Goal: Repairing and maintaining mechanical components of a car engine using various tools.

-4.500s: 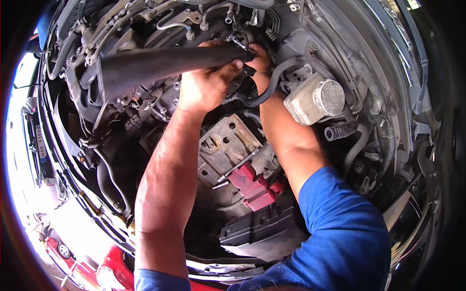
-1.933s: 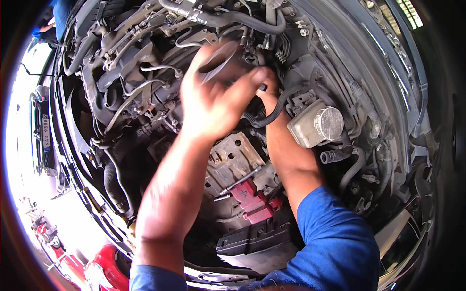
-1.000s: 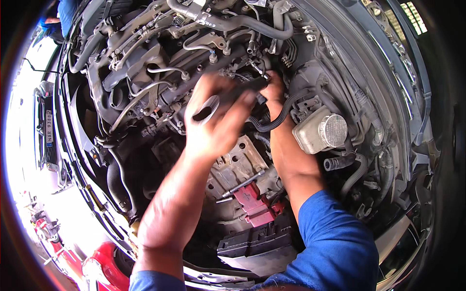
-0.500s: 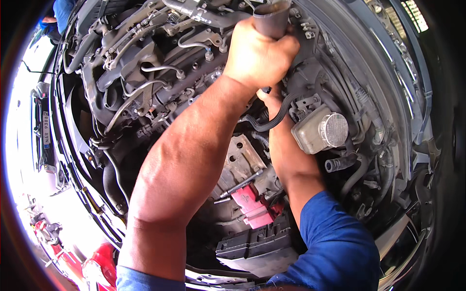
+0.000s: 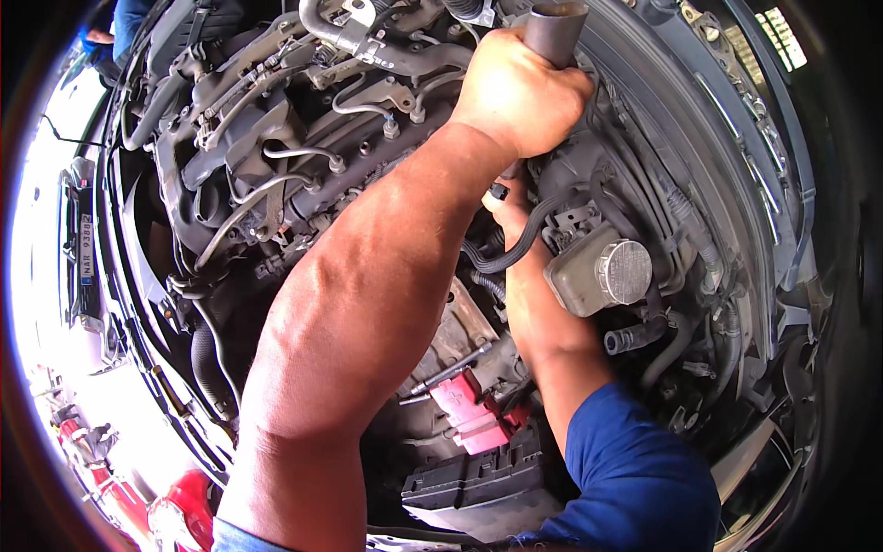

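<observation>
My left hand is closed round a wide dark hose, whose open end points up above the fist. Reaching in from the lower right, my right hand is lower down in the engine bay. The left fist and wrist cover most of it, and its fingers are hidden. A small dark piece shows beside the right hand; I cannot make out what it is. A ribbed black hose bends across the right wrist. Close to the right forearm stands a fluid reservoir with a round pale cap.
The engine, with metal lines, fills the upper left. Below lie a metal bracket, a ratchet-like tool, a red cover and a black box. An open-ended hose sticks out at right. Another person's blue clothing shows upper left.
My left hand and the dark hose have shifted slightly right and up. The right hand stays beneath it, and the engine bay sits a little differently in the picture.
</observation>
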Available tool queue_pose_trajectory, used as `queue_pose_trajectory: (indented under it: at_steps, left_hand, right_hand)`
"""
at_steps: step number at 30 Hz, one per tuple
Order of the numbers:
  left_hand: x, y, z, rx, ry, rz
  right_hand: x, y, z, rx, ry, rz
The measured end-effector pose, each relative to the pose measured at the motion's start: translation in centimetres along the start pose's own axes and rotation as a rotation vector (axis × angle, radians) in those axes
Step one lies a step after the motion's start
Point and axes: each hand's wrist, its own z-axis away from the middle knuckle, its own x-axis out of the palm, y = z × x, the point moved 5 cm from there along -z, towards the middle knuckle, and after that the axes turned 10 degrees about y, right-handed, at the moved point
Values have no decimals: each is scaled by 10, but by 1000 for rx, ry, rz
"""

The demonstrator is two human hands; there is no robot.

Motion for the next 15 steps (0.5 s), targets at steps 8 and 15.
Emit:
queue_pose_trajectory:
  at_steps: [8,15]
  left_hand:
    - [-5,10,-8,-34,-180,-430]
    - [-86,-17,113,195,403,16]
  right_hand:
    - [117,46,21,55,-156,13]
    - [394,139,206,318,-588,-195]
